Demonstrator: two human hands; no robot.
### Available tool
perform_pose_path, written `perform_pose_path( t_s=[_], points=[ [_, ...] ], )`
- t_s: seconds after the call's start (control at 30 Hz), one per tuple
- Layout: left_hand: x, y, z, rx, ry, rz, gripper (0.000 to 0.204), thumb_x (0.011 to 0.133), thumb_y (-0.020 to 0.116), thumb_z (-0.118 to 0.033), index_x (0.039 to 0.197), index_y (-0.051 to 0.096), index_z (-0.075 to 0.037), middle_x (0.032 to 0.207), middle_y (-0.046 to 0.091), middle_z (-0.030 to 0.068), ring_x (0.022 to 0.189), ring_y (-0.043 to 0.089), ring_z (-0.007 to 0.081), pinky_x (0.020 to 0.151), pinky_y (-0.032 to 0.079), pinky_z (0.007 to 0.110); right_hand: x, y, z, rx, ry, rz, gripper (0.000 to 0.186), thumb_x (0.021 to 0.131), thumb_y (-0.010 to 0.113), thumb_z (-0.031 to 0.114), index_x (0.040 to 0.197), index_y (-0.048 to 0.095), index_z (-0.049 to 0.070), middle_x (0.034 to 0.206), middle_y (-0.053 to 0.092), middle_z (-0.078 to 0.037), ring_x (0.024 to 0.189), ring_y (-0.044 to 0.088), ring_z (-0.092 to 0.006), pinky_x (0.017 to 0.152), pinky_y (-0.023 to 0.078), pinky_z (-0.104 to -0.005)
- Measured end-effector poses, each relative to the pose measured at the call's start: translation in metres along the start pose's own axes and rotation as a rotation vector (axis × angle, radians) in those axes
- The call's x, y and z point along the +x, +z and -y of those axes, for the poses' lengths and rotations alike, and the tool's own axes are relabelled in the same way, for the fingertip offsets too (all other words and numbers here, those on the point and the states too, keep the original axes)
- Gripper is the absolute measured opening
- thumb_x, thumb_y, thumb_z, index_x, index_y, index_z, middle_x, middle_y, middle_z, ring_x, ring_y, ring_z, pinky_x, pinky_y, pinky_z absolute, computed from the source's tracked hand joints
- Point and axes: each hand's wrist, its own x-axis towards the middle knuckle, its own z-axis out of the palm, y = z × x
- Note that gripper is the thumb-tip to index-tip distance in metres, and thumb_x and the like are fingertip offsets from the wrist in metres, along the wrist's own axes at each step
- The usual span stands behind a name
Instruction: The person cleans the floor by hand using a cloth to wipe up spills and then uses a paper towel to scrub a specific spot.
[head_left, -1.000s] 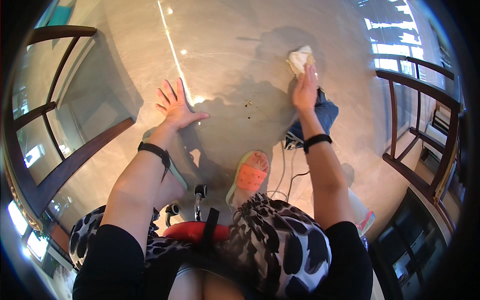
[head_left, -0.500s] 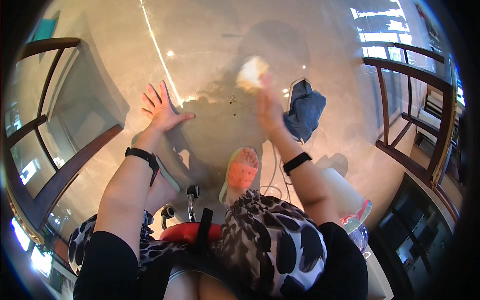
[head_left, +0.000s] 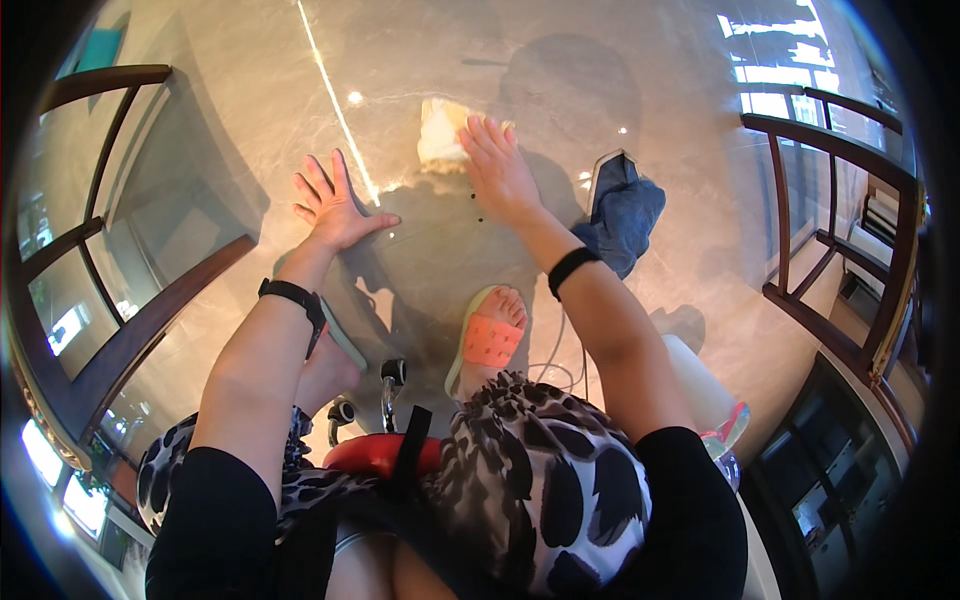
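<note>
My right hand [head_left: 497,170] lies flat with fingers stretched out over the right part of a white and yellowish cloth [head_left: 440,132] on the floor. Its thumb is hidden. My left hand [head_left: 337,205] hovers or rests over the floor to the left with spread fingers and nothing in it; whether it touches the floor I cannot tell. Small dark crumbs [head_left: 477,207] lie on the floor just nearer to me than the cloth. To the right of my right wrist a blue cloth item [head_left: 625,215] with a pale rim lies crumpled.
Dark wooden chair frames stand at left [head_left: 150,300] and right [head_left: 840,135]. My foot in an orange slipper [head_left: 492,340] is below the crumbs. Between my legs is a red seat [head_left: 375,453] with casters [head_left: 394,373]. A thin cable [head_left: 560,350] loops beside the slipper.
My right hand has swept left across the floor with the white and yellowish cloth under it. The crumbs have shifted slightly. My left hand keeps its spread pose; the whole view has shifted a little.
</note>
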Motion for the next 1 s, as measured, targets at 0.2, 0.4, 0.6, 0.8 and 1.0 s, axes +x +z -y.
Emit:
perform_pose_path(
  t_s=[0.2, 0.4, 0.6, 0.8, 1.0],
  points=[
    [0.001, 0.0, -0.002, -0.017, 0.013, -0.008, 0.14, 0.052, 0.08, -0.059, 0.146, -0.018, -0.023, 0.148, -0.026, 0.0222, 0.134, -0.024, 0.0476, 0.102, 0.0, 0.068, -0.055, -0.027, 0.002, 0.082, -0.085, 0.234, 0.04, 0.09, 0.049, 0.014, 0.127, 0.047, -0.001, 0.139, 0.041, -0.018, 0.131, 0.035, -0.0348, 0.109, 0.028, -0.0456],
    [0.001, -0.001, 0.0, -0.006, 0.009, -0.013, 0.14, 0.052, 0.081, -0.059, 0.146, -0.016, -0.023, 0.148, -0.026, 0.0227, 0.135, -0.024, 0.0474, 0.102, -0.001, 0.068, -0.127, -0.019, 0.03, 0.464, 0.528, -0.173, 0.044, 0.095, 0.042, 0.016, 0.135, 0.04, 0.0, 0.142, 0.035, -0.023, 0.135, 0.03, -0.0374, 0.11, 0.024, -0.0432],
    [0.002, 0.003, -0.003, -0.032, 0.04, -0.016, 0.14, 0.052, 0.081, -0.06, 0.146, -0.017, -0.024, 0.149, -0.026, 0.0221, 0.135, -0.024, 0.0465, 0.102, -0.001, 0.068, -0.113, 0.022, 0.062, 0.184, 0.775, -0.218, 0.055, 0.094, 0.044, 0.023, 0.144, 0.027, 0.008, 0.151, 0.014, -0.025, 0.139, 0.011, -0.0444, 0.112, 0.009, -0.0537],
    [0.004, 0.005, 0.002, -0.004, 0.012, -0.03, 0.14, 0.052, 0.08, -0.06, 0.146, -0.017, -0.025, 0.149, -0.027, 0.0208, 0.135, -0.022, 0.0465, 0.103, 0.0, 0.067, -0.084, 0.033, 0.083, 0.153, 0.587, -0.138, 0.063, 0.09, 0.05, 0.031, 0.144, 0.028, 0.008, 0.149, 0.01, -0.031, 0.137, 0.009, -0.0488, 0.11, 0.009, -0.0576],
    [0.003, 0.004, -0.001, 0.004, 0.016, -0.033, 0.14, 0.052, 0.08, -0.062, 0.146, -0.017, -0.025, 0.149, -0.027, 0.0205, 0.135, -0.023, 0.0462, 0.103, 0.0, 0.067, -0.064, 0.039, 0.104, 0.01, 0.445, 0.022, 0.058, 0.09, 0.05, 0.035, 0.14, 0.036, 0.009, 0.147, 0.015, -0.03, 0.133, 0.012, -0.0548, 0.108, 0.01, -0.062]
  ],
)
